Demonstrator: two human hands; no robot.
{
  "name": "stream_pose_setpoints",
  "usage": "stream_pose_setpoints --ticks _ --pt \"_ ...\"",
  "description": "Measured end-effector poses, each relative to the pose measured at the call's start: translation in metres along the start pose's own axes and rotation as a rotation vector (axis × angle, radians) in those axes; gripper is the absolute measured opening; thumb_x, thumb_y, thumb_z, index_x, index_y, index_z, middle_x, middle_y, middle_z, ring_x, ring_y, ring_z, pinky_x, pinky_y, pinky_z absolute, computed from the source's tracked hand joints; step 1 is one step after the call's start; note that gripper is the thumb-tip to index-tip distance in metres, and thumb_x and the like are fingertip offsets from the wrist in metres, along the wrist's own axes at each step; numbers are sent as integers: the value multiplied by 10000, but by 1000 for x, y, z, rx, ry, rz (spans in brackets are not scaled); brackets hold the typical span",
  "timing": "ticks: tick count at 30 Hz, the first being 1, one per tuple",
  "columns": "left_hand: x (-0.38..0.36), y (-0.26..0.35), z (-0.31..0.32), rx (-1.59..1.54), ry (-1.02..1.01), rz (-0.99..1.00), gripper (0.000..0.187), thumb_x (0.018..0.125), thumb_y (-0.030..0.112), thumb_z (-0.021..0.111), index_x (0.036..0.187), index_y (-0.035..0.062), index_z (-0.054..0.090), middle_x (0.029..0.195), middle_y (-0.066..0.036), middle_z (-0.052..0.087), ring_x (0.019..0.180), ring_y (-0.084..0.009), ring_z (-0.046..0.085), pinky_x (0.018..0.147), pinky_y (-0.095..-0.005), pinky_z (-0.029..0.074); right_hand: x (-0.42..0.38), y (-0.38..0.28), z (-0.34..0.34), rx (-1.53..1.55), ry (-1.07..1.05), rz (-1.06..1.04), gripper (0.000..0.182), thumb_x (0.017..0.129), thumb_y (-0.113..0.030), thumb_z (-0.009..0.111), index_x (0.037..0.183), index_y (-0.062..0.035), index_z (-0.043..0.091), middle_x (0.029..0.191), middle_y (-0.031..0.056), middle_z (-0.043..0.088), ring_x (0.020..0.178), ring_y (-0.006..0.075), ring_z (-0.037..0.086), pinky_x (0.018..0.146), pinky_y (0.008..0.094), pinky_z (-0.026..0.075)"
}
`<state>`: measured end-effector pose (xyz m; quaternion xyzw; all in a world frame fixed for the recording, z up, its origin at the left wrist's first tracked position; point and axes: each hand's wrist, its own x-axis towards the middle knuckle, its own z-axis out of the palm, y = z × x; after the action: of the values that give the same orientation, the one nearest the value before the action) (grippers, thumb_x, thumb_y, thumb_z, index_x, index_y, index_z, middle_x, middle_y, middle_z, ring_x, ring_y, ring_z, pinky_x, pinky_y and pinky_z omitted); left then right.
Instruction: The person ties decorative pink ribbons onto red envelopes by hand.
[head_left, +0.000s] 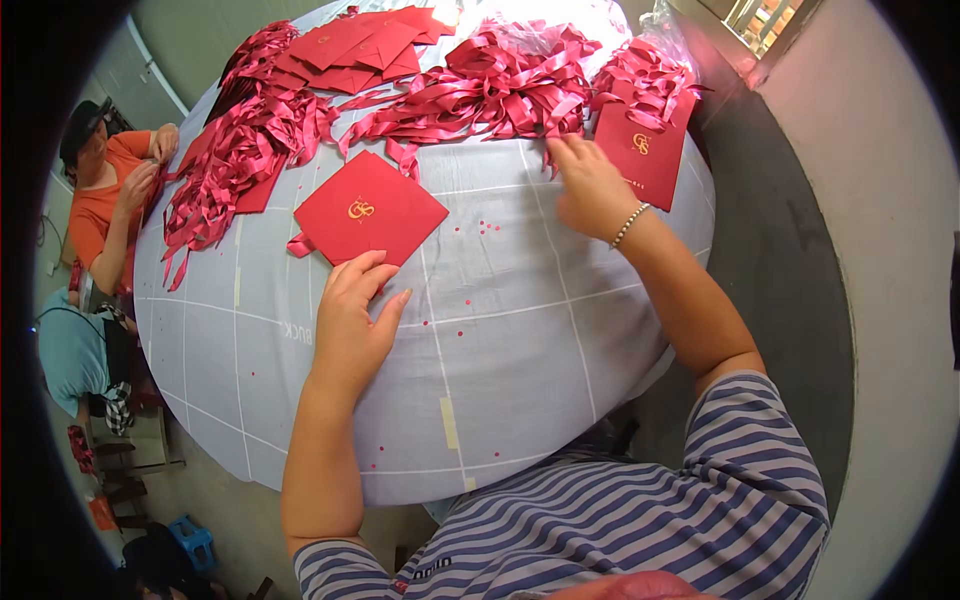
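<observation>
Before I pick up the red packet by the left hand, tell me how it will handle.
The red packet will probably stay fairly stiff: its edges look straight and its corners crisp. It looks thin and flat, so it's likely light for its size. The ribbon at its side will likely dangle, since it looks soft and creased.

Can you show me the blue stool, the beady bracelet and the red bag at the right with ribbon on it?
Blue stool [193, 541]: head view, on its top.
Bracelet [627, 227]: head view, on its beads.
Red bag [655, 177]: head view, on its front, below the gold letters.
</observation>
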<state>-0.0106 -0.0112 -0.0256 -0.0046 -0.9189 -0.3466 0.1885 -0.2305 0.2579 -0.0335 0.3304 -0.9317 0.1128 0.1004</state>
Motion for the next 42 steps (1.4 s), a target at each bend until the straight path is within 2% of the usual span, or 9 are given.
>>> stream_pose_setpoints --ticks 5,11,16,22,29,32,35,37,42 --pt "0 1 -4 18 14 26 265 838 56 731 1079 -43 679 1231 -161 633 1130 -307 593 895 -369 532 -20 51 -21 -358 -176 468 701 862 -111 607 1510 -89 341 1546 239 320 1419 441 356 1014 664 424" --pt "-2 1 -1 -19 -11 -4 281 841 67 733 1098 -31 676 1233 -154 638 1129 -307 602 895 -373 530 -34 103 -20 -368 -157 317 697 886 -120 524 1540 -52 294 1232 279 606 1055 423 651 885 490 538" --pt "-2 0 -1 -44 -12 -22 273 846 69 729 1098 -25 679 1238 -152 640 1121 -305 614 891 -372 529 -41 116 -43 -279 337 478 429 937 -150 495 1362 -87 496 832 297 672 812 445 686 722 542 546" --pt "-1 -3 0 -79 -7 -28 259 850 69 724 1087 -26 680 1219 -154 652 1089 -308 632 879 -363 531 -56 166 -65 93 664 323 297 972 -141 487 1233 -24 571 1026 269 688 951 465 659 793 525 522" --pt "-2 -2 -1 -70 -15 -21 258 851 73 726 1084 -28 679 1209 -156 656 1074 -308 637 865 -362 535 -60 171 -64 42 679 397 287 980 -130 486 1228 -17 576 1027 257 695 959 454 662 816 512 521" --pt "-2 -3 -1 -46 -15 3 255 845 29 708 1090 -35 671 1217 -157 657 1078 -282 640 909 -340 515 -51 129 -67 -173 473 537 321 968 -110 492 1270 -35 568 1097 228 693 987 425 666 838 495 533" --pt "-1 -6 -2 -39 -9 19 251 847 38 709 1086 -29 674 1210 -163 658 1091 -305 638 911 -355 517 -43 142 -27 -408 247 71 390 923 -73 506 1307 -62 570 1242 230 628 1153 355 615 938 451 525" --pt "-2 -7 -5 8 27 -4 239 849 48 711 1074 -25 679 1194 -163 661 1080 -319 638 906 -364 518 -38 135 -5 -498 -25 119 359 925 -119 533 1273 -40 576 1178 233 635 1156 372 600 957 448 511" --pt "-1 -17 -4 76 91 45 240 846 109 731 1047 -17 698 1168 -167 672 1091 -333 621 894 -383 518 -15 81 -10 -232 141 -30 275 872 -163 665 1102 -13 657 1103 193 662 950 367 663 828 461 534"
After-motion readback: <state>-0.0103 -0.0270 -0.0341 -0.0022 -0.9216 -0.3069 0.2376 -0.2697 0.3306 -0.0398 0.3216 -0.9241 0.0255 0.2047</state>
